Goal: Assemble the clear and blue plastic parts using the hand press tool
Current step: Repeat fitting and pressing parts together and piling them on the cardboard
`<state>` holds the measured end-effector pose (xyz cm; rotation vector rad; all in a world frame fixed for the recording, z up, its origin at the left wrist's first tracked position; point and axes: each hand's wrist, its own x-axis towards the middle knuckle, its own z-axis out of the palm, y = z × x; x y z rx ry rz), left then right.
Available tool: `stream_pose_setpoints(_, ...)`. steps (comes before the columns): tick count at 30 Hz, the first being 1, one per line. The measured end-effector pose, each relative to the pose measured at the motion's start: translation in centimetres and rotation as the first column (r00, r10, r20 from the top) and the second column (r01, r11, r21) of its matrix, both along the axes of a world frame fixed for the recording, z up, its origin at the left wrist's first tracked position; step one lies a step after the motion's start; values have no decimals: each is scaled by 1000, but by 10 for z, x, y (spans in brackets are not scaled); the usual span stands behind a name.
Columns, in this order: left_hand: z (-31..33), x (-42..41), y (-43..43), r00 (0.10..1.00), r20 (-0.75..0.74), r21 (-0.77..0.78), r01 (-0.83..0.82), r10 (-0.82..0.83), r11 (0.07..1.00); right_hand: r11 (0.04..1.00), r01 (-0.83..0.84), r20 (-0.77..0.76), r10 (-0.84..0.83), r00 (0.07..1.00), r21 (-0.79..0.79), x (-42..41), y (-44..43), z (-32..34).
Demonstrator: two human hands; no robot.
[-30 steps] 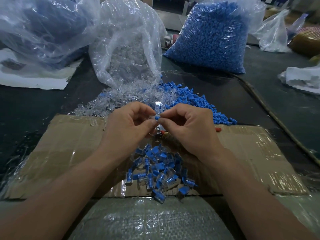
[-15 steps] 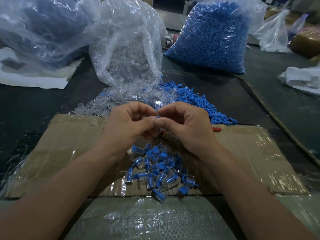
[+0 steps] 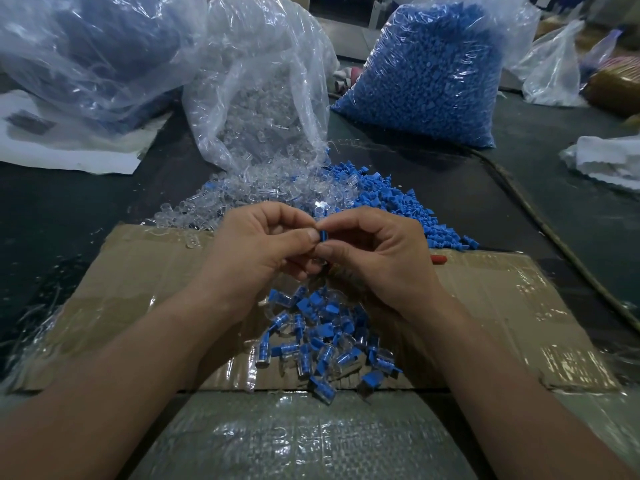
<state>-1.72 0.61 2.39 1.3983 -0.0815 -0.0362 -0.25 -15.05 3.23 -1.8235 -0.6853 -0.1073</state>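
My left hand (image 3: 258,251) and my right hand (image 3: 375,254) meet fingertip to fingertip above the cardboard sheet (image 3: 138,289). Together they pinch a small blue part (image 3: 323,235); a clear piece just below it is mostly hidden by my fingers. Under my hands lies a heap of joined blue-and-clear pieces (image 3: 322,337). Beyond my hands a pile of loose clear parts (image 3: 249,195) spills from an open clear bag (image 3: 256,98), with loose blue parts (image 3: 408,209) beside it on the right. A red-tipped handle (image 3: 438,259) peeks out right of my right hand.
A full bag of blue parts (image 3: 429,74) stands at the back right. A large crumpled plastic bag (image 3: 86,53) fills the back left over white paper (image 3: 69,150). White cloth (image 3: 609,161) lies at the right edge. A cord (image 3: 554,237) runs along the dark table.
My hands have stayed together at the same spot. The blue part now shows more plainly between my fingertips, and my fingers have shifted slightly around it.
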Motion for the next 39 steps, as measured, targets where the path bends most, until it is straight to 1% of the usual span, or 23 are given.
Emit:
stream_pose_setpoints(3, -1, 1, 1, 1000, -12, -46, 12, -13, 999, 1000, 6, -24, -6, 1000, 20, 0, 0, 2)
stream_pose_setpoints(8, -4, 1, 2, 1000, 5, -23, 31, -31, 999, 999, 36, -32, -36, 999, -1, -1, -2, 4)
stream_pose_setpoints(16, -3, 0, 0, 1000, 0, -21, 28, -28, 999, 1000, 23, -64, -23, 998, -4, -1, -3, 5)
stream_pose_setpoints(21, 1, -1, -1, 999, -39, 11, 19, -19, 1000, 999, 19, -42, -21, 999, -39, -1, -3, 4)
stream_pose_setpoints(25, 3, 0, -2, 998, -63, -4, 31, -31, 1000, 999, 18, -24, -19, 1000, -36, 0, -3, 3)
stream_pose_setpoints(30, 3, 0, -3, 998, -55, 21, 20, -18, 1000, 998, 31, 36, -29, 999, -50, 0, -2, 2)
stream_pose_setpoints(32, 3, -1, -3, 999, -38, 24, 11, -10, 1000, 999, 33, 14, -32, 999, -38, -1, -2, 2)
stream_pose_setpoints(35, 4, -1, -2, 999, -33, -9, 15, -15, 1000, 999, 17, -45, -19, 999, -32, -2, -2, 5)
stream_pose_setpoints(37, 3, -1, -2, 999, -35, -30, 29, -30, 999, 999, 23, -42, -25, 999, -43, -2, -3, 7)
stream_pose_setpoints(39, 3, -1, -2, 999, -33, -37, 34, -36, 999, 998, 44, -69, -46, 997, -37, -1, -3, 7)
